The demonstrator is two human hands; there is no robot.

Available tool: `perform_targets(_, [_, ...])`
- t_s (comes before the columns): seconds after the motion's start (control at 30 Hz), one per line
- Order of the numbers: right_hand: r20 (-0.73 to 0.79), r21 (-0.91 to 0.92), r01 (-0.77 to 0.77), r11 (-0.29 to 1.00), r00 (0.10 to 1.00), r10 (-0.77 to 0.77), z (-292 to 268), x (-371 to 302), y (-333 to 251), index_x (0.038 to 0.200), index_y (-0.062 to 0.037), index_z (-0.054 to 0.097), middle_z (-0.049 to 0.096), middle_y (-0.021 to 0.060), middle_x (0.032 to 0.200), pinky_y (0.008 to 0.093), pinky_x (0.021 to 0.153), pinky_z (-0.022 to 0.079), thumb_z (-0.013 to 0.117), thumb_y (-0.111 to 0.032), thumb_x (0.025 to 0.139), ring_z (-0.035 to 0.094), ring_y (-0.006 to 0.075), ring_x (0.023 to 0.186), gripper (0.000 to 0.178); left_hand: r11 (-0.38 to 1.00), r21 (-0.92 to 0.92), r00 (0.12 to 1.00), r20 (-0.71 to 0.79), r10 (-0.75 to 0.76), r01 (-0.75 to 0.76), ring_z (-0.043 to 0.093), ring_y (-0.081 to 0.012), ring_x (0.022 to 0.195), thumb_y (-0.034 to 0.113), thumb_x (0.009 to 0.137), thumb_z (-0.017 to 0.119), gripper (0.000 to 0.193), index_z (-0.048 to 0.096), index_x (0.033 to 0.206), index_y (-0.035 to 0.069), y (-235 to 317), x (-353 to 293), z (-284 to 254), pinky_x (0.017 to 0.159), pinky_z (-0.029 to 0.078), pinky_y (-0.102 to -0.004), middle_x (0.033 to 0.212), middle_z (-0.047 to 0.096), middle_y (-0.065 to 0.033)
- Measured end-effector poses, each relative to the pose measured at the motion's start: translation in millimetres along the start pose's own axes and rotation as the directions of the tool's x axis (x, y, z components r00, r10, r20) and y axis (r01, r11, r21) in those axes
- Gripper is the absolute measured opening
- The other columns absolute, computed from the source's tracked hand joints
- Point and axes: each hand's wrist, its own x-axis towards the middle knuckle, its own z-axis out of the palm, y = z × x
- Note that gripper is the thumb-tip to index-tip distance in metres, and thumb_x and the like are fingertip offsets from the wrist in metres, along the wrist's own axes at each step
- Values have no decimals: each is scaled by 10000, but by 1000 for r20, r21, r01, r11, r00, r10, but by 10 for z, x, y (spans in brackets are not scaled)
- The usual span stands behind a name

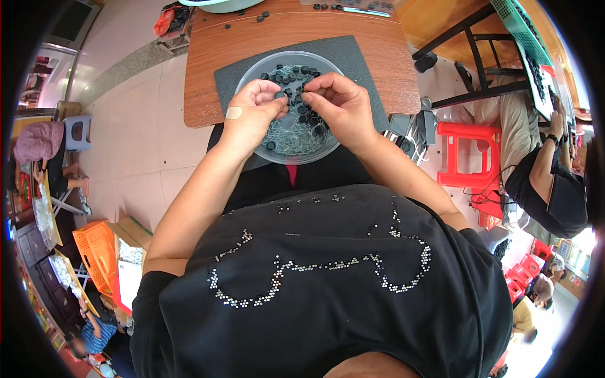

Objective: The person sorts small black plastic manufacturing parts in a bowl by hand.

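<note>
My left hand (pixel 249 120), with a plaster on its back, is closed over the tub, its thumb and fingers pinching a small black round cap (pixel 281 94). Close beside it, my right hand (pixel 345 108) brings thumb and forefinger together; whatever lies between those tips is too small to make out. Below both hands is a clear round plastic tub (pixel 252 65). A tangled heap of thin silvery metal pins (pixel 295 140) lies in its near part. Several more black caps (pixel 313 118) are spread in the middle and far part, partly hidden by my fingers.
The tub stands on a dark grey mat (pixel 362 60) at the near edge of a brown wooden table (pixel 208 94). Loose black caps (pixel 260 19) and a pale basin (pixel 220 5) are at the far side. Right of me are a red stool (pixel 469 179) and a seated person (pixel 545 183).
</note>
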Motion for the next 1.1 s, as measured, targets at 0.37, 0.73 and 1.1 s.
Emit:
perform_targets(0.37, [41, -369, 259, 893, 964, -263, 94, -57, -180, 878, 4, 652, 629, 80, 858, 231, 590, 505, 683, 33, 758, 624, 116, 687, 127, 956, -284, 997, -8, 73, -72, 626, -200, 975, -49, 876, 523, 276, 583, 1145, -39, 207, -333, 81, 862, 508, -268, 1074, 618, -166])
perform_targets(0.73, [55, -453, 332, 827, 937, -345, 109, -60, -167, 861, -5, 635, 623, 81, 836, 249, 554, 494, 708, 29, 723, 617, 139, 630, 159, 969, -219, 993, -11, 116, -116, 625, -166, 946, -17, 893, 546, 250, 608, 1135, -13, 226, -367, 146, 857, 523, -263, 1063, 635, -134])
perform_targets(1.1, [67, -418, 365, 832, 926, -372, 96, -77, -168, 868, 9, 622, 618, 92, 884, 241, 604, 515, 697, 59, 733, 619, 138, 731, 163, 898, -439, 999, 50, 20, 4, 627, -163, 892, 46, 886, 600, 244, 602, 1117, -34, 232, -344, 99, 832, 523, -268, 1001, 642, -117])
